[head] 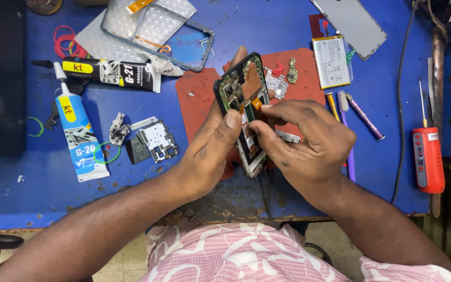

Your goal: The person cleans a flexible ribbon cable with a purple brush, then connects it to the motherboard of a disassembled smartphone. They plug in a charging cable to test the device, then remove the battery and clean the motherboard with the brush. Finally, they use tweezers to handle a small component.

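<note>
An opened smartphone (242, 91) with its back off, showing green circuit boards and an orange flex cable, is held tilted above a red work mat (199, 96). My left hand (212, 151) grips the phone's left edge, thumb on its inside. My right hand (304, 143) rests on the phone's lower half, fingertips pinching at a part near the middle of the phone. Small loose circuit boards (280, 81) lie on the mat just beyond the phone.
On the blue bench: a blue glue tube (79, 138), a black glue tube (113, 72), a metal shield plate (155, 140), a clear phone case (157, 28), a white battery (331, 61), a grey back cover (351, 21), a purple tool (364, 116), a red electric screwdriver (428, 156).
</note>
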